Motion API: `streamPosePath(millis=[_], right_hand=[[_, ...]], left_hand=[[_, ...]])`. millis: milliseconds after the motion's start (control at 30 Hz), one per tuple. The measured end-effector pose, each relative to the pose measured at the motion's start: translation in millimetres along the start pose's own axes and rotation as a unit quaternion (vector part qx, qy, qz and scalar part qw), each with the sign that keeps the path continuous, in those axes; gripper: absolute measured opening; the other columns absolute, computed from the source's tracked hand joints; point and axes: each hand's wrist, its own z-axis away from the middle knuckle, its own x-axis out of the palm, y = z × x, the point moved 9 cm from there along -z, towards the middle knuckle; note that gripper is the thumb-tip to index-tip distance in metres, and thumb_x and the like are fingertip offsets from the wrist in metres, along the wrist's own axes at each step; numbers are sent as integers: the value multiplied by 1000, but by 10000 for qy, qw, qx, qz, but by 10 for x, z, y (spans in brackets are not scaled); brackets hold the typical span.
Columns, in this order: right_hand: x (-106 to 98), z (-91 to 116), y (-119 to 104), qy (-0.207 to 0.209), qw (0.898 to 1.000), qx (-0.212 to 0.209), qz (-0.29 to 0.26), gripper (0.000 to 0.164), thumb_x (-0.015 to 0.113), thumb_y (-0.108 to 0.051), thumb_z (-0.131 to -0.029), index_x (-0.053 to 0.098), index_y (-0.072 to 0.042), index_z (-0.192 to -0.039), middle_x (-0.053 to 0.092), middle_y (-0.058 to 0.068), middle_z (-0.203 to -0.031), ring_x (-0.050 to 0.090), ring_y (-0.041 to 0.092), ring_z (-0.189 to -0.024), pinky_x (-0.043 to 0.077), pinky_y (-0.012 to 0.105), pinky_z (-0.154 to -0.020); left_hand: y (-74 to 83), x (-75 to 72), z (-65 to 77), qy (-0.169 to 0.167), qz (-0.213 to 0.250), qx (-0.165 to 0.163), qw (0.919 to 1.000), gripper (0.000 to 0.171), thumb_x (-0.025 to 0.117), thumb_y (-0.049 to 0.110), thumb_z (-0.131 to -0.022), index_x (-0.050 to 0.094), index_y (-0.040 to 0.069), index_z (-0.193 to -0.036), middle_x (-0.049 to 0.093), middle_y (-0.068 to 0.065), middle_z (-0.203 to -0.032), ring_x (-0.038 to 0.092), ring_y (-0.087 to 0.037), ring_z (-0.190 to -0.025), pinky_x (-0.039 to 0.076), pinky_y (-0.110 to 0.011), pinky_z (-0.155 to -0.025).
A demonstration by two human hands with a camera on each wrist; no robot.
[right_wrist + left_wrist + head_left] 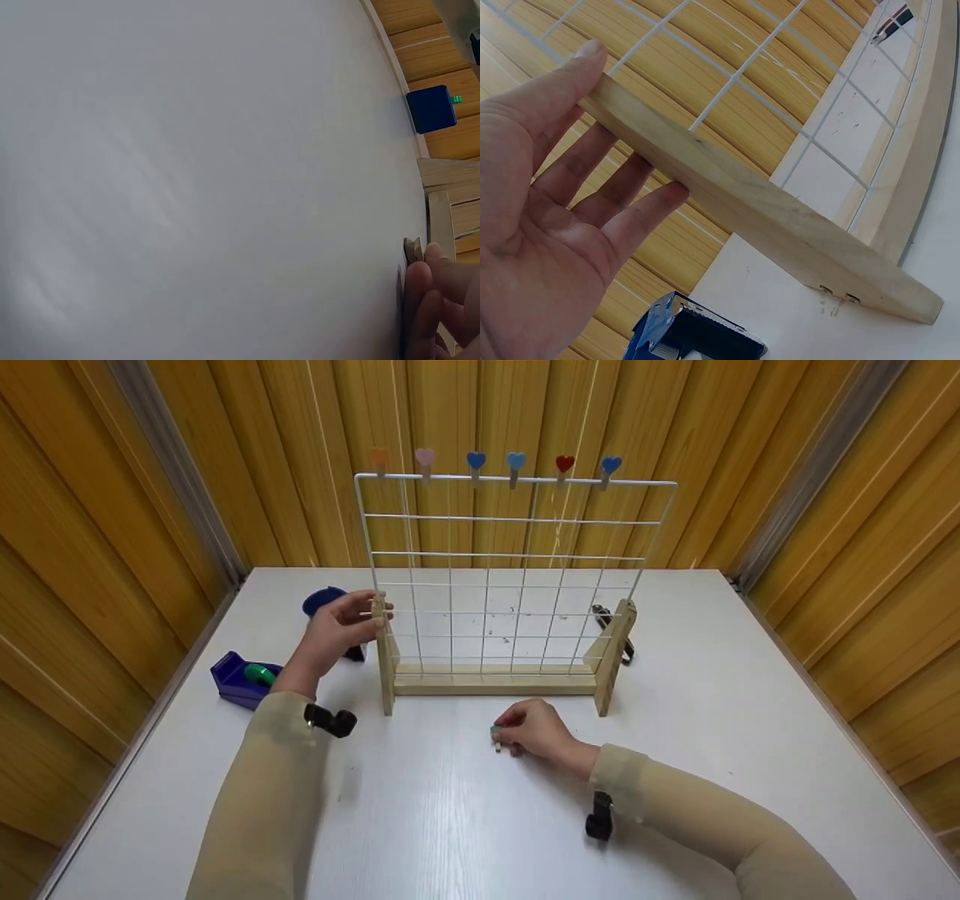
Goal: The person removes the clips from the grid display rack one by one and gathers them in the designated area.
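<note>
A white wire grid (487, 583) stands upright in a wooden stand (495, 685) on the table. My left hand (326, 634) grips the top of the stand's left wooden post (780, 217), thumb on one side and fingers on the other. Low over the table in front of the stand, my right hand (536, 729) pinches a small wooden clothespin (497, 747) with a teal top. In the right wrist view, the tip of the clothespin (413, 250) sticks out past thumb and finger. Several heart-topped clothespins, among them a red one (565, 463), are clipped along the grid's top wire.
A purple-blue tape dispenser (229, 679) with a green roll sits left of the stand. Behind my left hand a blue object (322, 598) is partly hidden. A dark slim tool (602, 617) lies behind the right post. Wood-patterned walls (480, 420) enclose the table.
</note>
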Motion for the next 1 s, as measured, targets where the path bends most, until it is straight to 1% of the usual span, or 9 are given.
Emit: streamPosePath(millis=[100, 200, 333, 500, 667, 800, 1000], right_hand=[[-4, -6, 12, 9, 10000, 23, -25, 16, 80, -5, -87, 75, 0, -102, 70, 5, -81, 63, 9, -57, 57, 24, -55], [-5, -15, 28, -9, 9998, 59, -190, 20, 80, -4, -87, 73, 2, -105, 68, 5, -82, 65, 9, -58, 59, 25, -56], [-27, -12, 49, -40, 9991, 149, -402, 24, 80, -5, -87, 72, 3, -109, 70, 6, -85, 66, 10, -63, 59, 24, -60], [-123, 45, -18, 34, 9991, 216, -354, 28, 80, -7, -88, 72, 3, -113, 68, 7, -90, 69, 12, -69, 61, 25, -65], [-282, 115, -143, 101, 9996, 115, -237, 33, 80, -9, -88, 71, 4, -117, 73, 10, -96, 72, 12, -76, 63, 29, -72], [-435, 191, -272, 97, 9997, 52, -211, 36, 80, -14, -90, 70, 1, -121, 74, 8, -101, 72, 11, -83, 62, 29, -77], [-736, 301, -598, 173, 9992, -227, -290, 35, 79, -17, -91, 71, -5, -122, 73, 8, -108, 71, 13, -90, 61, 27, -82]], left_hand=[[6, 0, -3, 0, 5, 33, 10000, 57, 76, 37, -94, 55, 26, -146, 64, -3, -144, 60, -22, -134, 55, -33, -107], [9, -7, 1, 1, 21, 63, 10000, 56, 76, 37, -94, 56, 26, -145, 64, -3, -143, 61, -21, -133, 55, -31, -105], [2, -6, 6, -13, 40, 45, 10000, 57, 76, 38, -94, 56, 27, -146, 64, -3, -144, 61, -20, -132, 56, -28, -104], [5, 3, -14, -50, 51, 53, 10000, 56, 76, 36, -94, 56, 25, -146, 64, -4, -144, 62, -19, -130, 57, -26, -101], [18, 14, -32, -93, 95, 88, 9999, 56, 77, 35, -94, 56, 24, -145, 64, -5, -143, 63, -18, -129, 57, -24, -99], [12, 13, -31, -102, 111, 74, 9999, 57, 77, 34, -93, 56, 24, -145, 64, -5, -143, 62, -19, -130, 57, -23, -99], [0, 0, -13, -54, 39, 12, 10000, 57, 77, 37, -93, 56, 26, -145, 64, -5, -143, 62, -20, -130, 57, -23, -99]])
